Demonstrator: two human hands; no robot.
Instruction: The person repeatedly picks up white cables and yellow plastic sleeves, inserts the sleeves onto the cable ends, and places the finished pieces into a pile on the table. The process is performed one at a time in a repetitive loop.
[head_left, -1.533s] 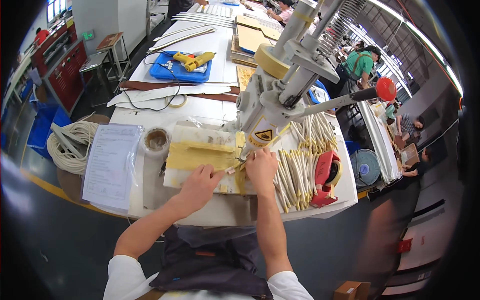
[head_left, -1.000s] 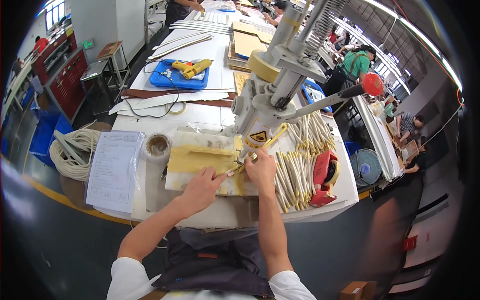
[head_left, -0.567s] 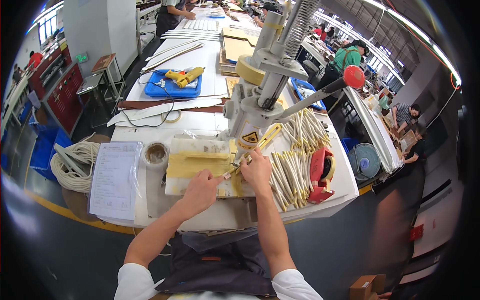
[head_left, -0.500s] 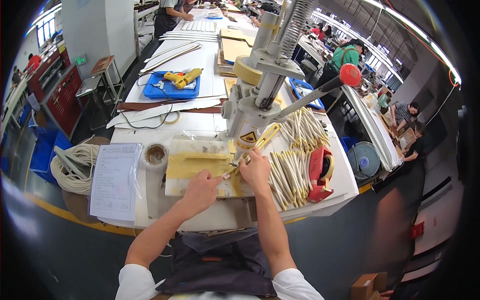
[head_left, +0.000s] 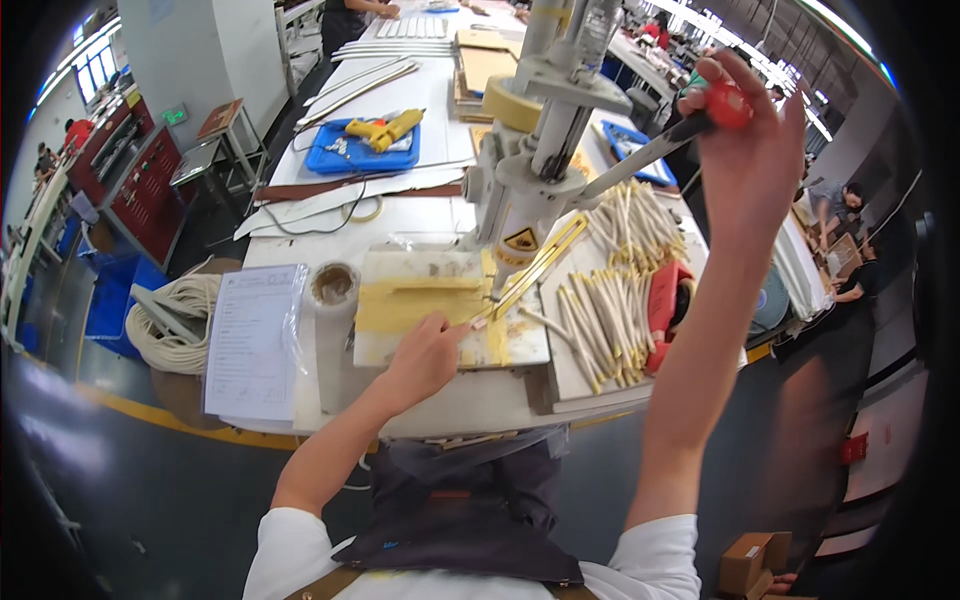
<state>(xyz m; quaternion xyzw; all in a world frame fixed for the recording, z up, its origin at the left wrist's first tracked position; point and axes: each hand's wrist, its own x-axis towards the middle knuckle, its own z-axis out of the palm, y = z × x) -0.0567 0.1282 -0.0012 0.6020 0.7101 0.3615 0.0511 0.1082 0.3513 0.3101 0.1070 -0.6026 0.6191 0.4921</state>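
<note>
Shifted from yellow loop to red lever knob: right hand, fingers half-spread around it, grip unclear. Left hand: fingers pinched at loop's pale near end, beside press foot. Blue tray: yellow glue gun, small white pieces. Bare worktop strip along front edge.

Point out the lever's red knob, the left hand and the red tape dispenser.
Red knob (head_left: 729, 106): head view, on its uncovered red surface.
Left hand (head_left: 424, 358): head view, on the back of the hand.
Red tape dispenser (head_left: 661, 302): head view, on its red body.
</note>
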